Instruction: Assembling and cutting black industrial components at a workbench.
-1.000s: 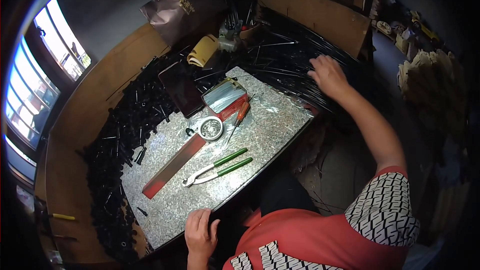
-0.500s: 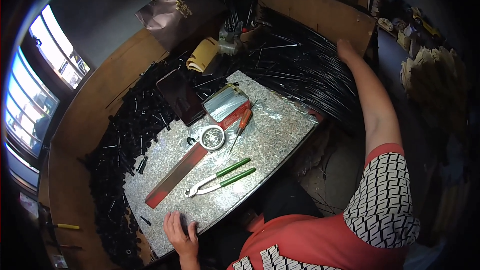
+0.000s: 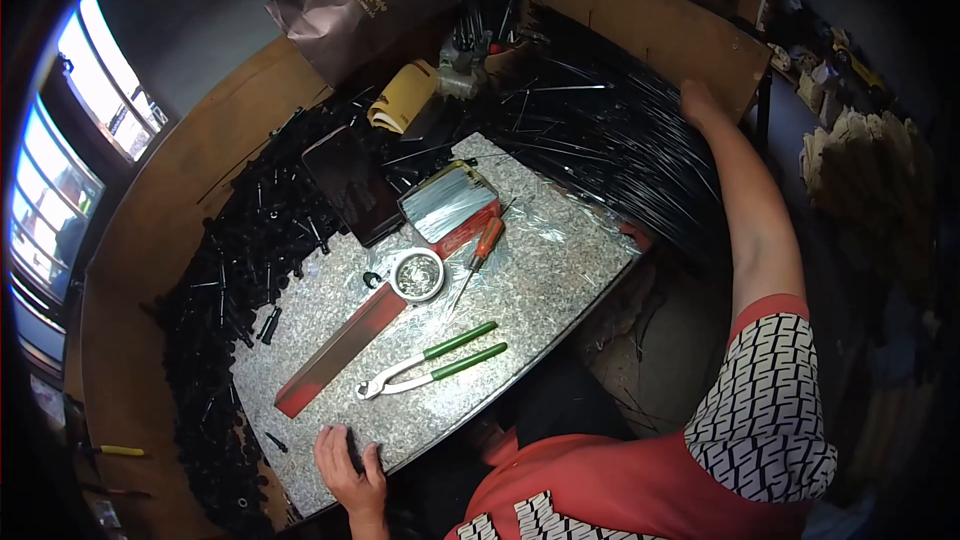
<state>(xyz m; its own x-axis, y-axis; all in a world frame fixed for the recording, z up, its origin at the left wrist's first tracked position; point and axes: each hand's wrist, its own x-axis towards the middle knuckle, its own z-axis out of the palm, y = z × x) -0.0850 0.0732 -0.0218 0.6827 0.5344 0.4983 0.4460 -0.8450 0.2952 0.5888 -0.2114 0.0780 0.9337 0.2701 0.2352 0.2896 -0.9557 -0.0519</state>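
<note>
Many black rods (image 3: 635, 145) | right hand (image 3: 697, 104) beside | left hand (image 3: 350, 468) at speckled slab (image 3: 550, 280)

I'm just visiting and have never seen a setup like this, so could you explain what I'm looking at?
There is no machine here: these are a person's own bare hands. A wide fisheye camera on the person's head looks down, which is why straight edges look bent.

On the speckled slab lie green-handled pincers, an orange-handled tool, a long reddish bar, a round white dish of small shiny bits and a red-sided tray of silvery slivers. Black rods are heaped beyond.

The left hand is at the slab's near edge and seems to hold nothing. The right hand reaches to the far end of the rods; its fingers are hidden, so I can't tell whether it grips any.
</note>
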